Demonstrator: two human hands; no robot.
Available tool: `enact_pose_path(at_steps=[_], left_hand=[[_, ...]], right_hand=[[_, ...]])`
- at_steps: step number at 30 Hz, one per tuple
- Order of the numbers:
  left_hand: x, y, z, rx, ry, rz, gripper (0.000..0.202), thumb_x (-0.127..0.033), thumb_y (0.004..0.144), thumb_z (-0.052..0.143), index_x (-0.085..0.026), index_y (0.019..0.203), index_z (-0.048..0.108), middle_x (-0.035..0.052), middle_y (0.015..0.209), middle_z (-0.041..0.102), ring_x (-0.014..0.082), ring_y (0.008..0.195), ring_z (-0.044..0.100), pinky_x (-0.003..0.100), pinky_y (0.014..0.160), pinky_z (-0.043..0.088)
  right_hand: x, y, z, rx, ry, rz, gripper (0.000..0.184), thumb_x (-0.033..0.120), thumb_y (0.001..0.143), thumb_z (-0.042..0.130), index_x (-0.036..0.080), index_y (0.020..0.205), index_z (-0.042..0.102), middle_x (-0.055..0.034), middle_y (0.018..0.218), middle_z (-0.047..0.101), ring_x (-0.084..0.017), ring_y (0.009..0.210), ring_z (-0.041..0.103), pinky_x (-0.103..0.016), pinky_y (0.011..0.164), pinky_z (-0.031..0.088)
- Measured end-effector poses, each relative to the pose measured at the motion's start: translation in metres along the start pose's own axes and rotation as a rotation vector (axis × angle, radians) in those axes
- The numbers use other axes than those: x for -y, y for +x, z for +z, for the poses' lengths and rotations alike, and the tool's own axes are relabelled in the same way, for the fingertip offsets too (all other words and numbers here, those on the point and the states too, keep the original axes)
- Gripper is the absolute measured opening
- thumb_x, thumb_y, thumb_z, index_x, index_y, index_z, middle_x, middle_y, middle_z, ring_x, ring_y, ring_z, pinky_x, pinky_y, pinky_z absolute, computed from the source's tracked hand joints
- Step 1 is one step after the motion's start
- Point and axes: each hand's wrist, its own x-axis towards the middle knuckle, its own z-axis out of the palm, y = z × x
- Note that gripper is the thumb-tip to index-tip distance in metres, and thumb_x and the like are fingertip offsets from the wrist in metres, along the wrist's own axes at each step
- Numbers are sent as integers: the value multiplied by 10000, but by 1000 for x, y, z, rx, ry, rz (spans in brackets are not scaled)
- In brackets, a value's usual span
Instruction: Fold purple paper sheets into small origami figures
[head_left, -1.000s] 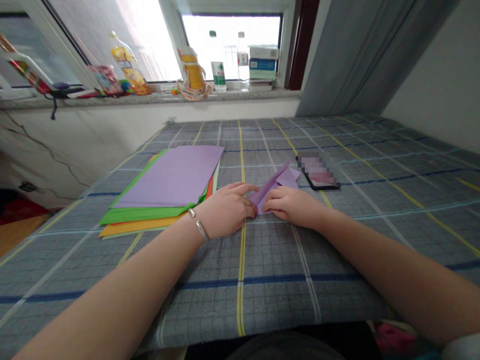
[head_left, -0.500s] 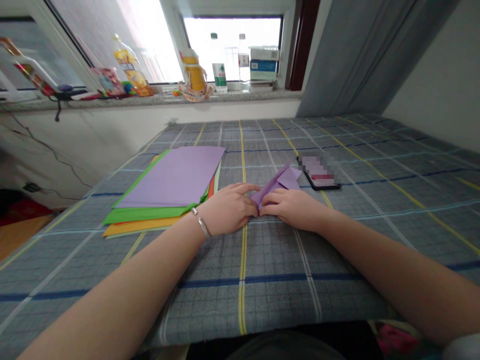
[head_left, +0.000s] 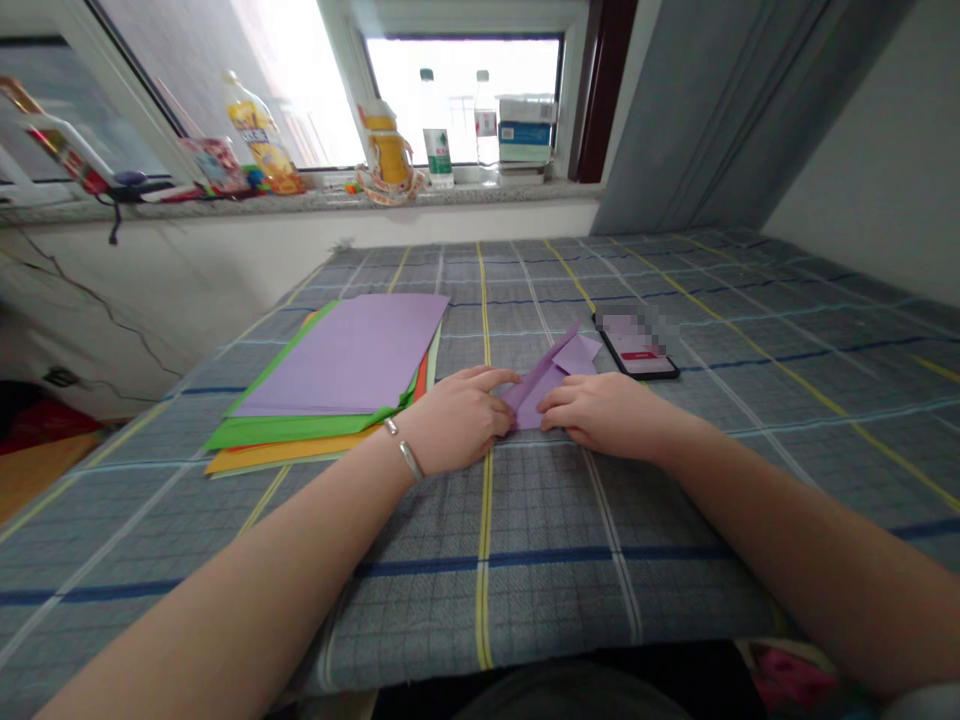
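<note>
A folded piece of purple paper [head_left: 551, 380] lies on the checked cloth in front of me, with one flap standing up along its left side. My left hand [head_left: 469, 415], wearing a silver bracelet [head_left: 409, 458] at the wrist, grips the paper's left edge with bent fingers. On the near right part, my right hand [head_left: 600, 412] rests with curled fingertips on the paper, its thumb side low against the cloth. The fingertips partly cover the paper's lower corners.
To the left lies a stack of coloured sheets [head_left: 337, 360], purple on top. A phone [head_left: 637, 350] lies beyond my right hand. Behind the cloth-covered surface [head_left: 420, 600], the windowsill [head_left: 315, 203] carries bottles, a yellow cup [head_left: 388, 150] and boxes [head_left: 525, 135].
My right hand has slid a little to the right along the paper, uncovering more of its near edge. My left hand has stayed at the left edge.
</note>
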Motion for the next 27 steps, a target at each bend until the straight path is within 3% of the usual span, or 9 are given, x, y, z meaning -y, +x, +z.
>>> enact_pose_path(at_steps=[5, 8, 13, 16, 22, 27], left_hand=[[-4, 2, 1, -12, 35, 12, 139, -184, 860, 567, -186, 838, 704, 11, 928, 732, 261, 1316, 417, 420, 1106, 335], [-9, 5, 4, -69, 69, 2, 172, -200, 878, 553, -167, 778, 689, 33, 859, 725, 278, 1283, 453, 437, 1079, 363], [-12, 8, 14, -200, 96, -11, 152, -211, 887, 556, -168, 800, 673, 31, 868, 720, 282, 1239, 494, 458, 1040, 396], [-11, 10, 19, -228, 98, -30, 158, -210, 906, 543, -171, 821, 670, 35, 882, 717, 280, 1218, 510, 443, 988, 439], [-13, 17, 28, -306, 78, -22, 196, -221, 960, 473, -182, 1073, 628, 61, 1064, 673, 235, 1187, 524, 399, 976, 469], [-13, 19, 33, -370, -72, -58, 333, -173, 964, 416, -178, 1283, 511, 112, 1292, 548, 211, 1197, 518, 387, 1003, 476]], right_hand=[[-1, -4, -6, 19, -51, 1, 194, 126, 817, 553, 224, 847, 717, -9, 947, 735, -193, 850, 630, -315, 711, 442], [-4, -7, -9, -80, -34, 62, 205, 159, 835, 530, 227, 854, 722, -9, 932, 738, -191, 855, 638, -322, 742, 449], [-19, -13, -10, -350, -78, 494, 230, 235, 879, 499, 193, 938, 717, -67, 996, 725, -241, 955, 630, -360, 789, 475], [-29, -15, -2, -307, -29, 594, 249, 289, 879, 530, 198, 1032, 704, -75, 1105, 698, -255, 1024, 615, -382, 839, 485], [-35, -12, 16, -127, 139, 484, 255, 337, 891, 537, 230, 1035, 719, -53, 1132, 691, -240, 1036, 622, -393, 914, 485], [-37, -13, 19, -105, 184, 471, 258, 315, 886, 534, 226, 1039, 723, -52, 1119, 698, -238, 1035, 626, -394, 936, 484]])
